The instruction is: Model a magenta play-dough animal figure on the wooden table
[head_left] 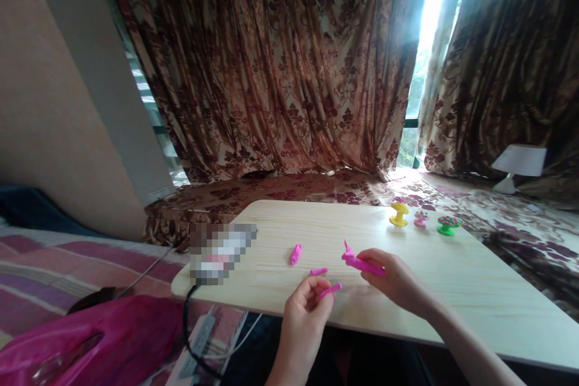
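Note:
My left hand [304, 307] pinches a thin pink clay strip [330, 290] between thumb and fingers, just above the front of the pale wooden table [452, 277]. My right hand [394, 277] grips a larger pink clay figure [357, 260] with pointed parts at its left end. Two more pink clay bits lie on the table: a small roll [295, 254] to the left and a short stick [319, 271] between my hands.
At the table's far right stand a yellow clay mushroom [398, 213], a small pink figure [420, 219] and a green one [447, 225]. A blurred-out object [219, 252] lies at the left edge. A pink bag [90, 338] and cables sit lower left; curtains hang behind.

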A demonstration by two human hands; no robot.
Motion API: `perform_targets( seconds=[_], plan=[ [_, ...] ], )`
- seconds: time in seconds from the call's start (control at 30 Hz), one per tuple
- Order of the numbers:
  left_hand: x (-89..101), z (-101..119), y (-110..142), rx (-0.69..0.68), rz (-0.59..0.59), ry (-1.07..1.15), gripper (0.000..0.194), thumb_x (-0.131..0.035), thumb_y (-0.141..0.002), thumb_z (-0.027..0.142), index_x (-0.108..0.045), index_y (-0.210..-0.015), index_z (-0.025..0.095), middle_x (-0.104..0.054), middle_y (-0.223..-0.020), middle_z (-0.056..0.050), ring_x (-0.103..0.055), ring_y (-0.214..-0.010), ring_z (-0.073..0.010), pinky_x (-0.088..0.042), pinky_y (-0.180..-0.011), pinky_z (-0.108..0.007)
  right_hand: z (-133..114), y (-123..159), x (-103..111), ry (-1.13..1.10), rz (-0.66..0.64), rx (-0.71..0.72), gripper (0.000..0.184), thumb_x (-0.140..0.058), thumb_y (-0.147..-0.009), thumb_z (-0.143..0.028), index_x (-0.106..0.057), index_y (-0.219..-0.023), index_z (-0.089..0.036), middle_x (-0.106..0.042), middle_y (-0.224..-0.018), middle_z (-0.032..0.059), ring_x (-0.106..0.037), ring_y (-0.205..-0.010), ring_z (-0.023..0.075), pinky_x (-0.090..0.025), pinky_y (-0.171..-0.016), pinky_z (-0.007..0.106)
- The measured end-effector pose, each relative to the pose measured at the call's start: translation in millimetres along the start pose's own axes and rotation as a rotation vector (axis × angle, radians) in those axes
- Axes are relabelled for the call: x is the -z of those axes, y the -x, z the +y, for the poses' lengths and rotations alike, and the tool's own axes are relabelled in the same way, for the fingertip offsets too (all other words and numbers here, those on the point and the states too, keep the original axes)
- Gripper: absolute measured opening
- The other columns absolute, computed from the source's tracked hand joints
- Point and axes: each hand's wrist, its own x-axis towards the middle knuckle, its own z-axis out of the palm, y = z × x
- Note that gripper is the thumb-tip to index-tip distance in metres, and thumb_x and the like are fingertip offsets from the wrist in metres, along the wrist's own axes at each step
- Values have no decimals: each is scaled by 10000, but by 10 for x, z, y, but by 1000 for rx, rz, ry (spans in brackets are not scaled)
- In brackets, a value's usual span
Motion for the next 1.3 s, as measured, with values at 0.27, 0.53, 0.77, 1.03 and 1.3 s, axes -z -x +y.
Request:
perform_targets(
  seconds=[0.27,0.53,0.77,1.03,1.3],
  plan=[
    [-233,239,44,168,-96,412,142,-684,-712,162,-599,-825,153,-600,-666,12,-557,-613,-92,-432,-635,-207,-478,128,407,-400,-103,76,231,-511,-857,-199,-580,-1077,-206,-651,-982,7,-593,-884,164,-472,-764,246],
    [-224,246,7,216,-132,575,128,-689,-745,200,-623,-838,143,-638,-719,-17,-591,-634,-94,-481,-663,-225,-572,133,445,-347,-105,76,218,-519,-855,-201,-601,-1056,-213,-651,-980,7,-584,-880,179,-469,-754,258],
    [-238,242,8,231,-157,592,219,-700,-741,212,-686,-932,106,-665,-751,-40,-600,-663,-95,-496,-691,-225,-586,119,471,-263,-93,61,231,-542,-826,-186,-616,-1042,-219,-666,-934,-1,-584,-790,156,-453,-681,225],
    [-274,247,0,240,-131,576,151,-717,-722,234,-690,-814,118,-625,-670,-9,-565,-600,-78,-487,-637,-216,-591,126,435,-276,-93,73,233,-554,-831,-218,-614,-1055,-215,-663,-964,12,-589,-807,163,-463,-687,228],
    [-292,285,23,247,-153,541,160,-694,-742,280,-681,-794,129,-604,-683,-3,-547,-609,-75,-460,-612,-207,-660,93,426,-313,-107,79,215,-474,-903,-350,-629,-914,-202,-667,-886,2,-586,-807,157,-457,-708,232]
  ],
)
